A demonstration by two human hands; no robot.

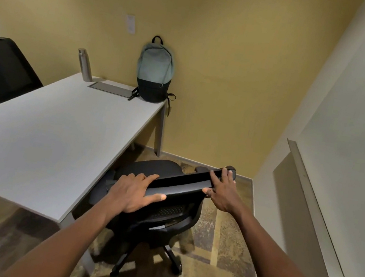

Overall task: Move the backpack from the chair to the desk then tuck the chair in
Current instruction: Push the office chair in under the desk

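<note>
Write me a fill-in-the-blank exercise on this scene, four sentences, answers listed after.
1. The backpack stands on the far corner of the ____.
2. Both hands, left and right, grip the top of the ____ backrest.
3. A metal ____ stands on the desk, left of the backpack.
4. The chair seat is ____ empty of the backpack.

Missing words: desk; chair's; bottle; now

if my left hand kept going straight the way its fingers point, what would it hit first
The left hand grips the chair backrest's top edge, fingers pointing forward and rightward along it. Going on, it would likely slide along that edge and meet the right hand first, though depth is hard to judge.
</note>
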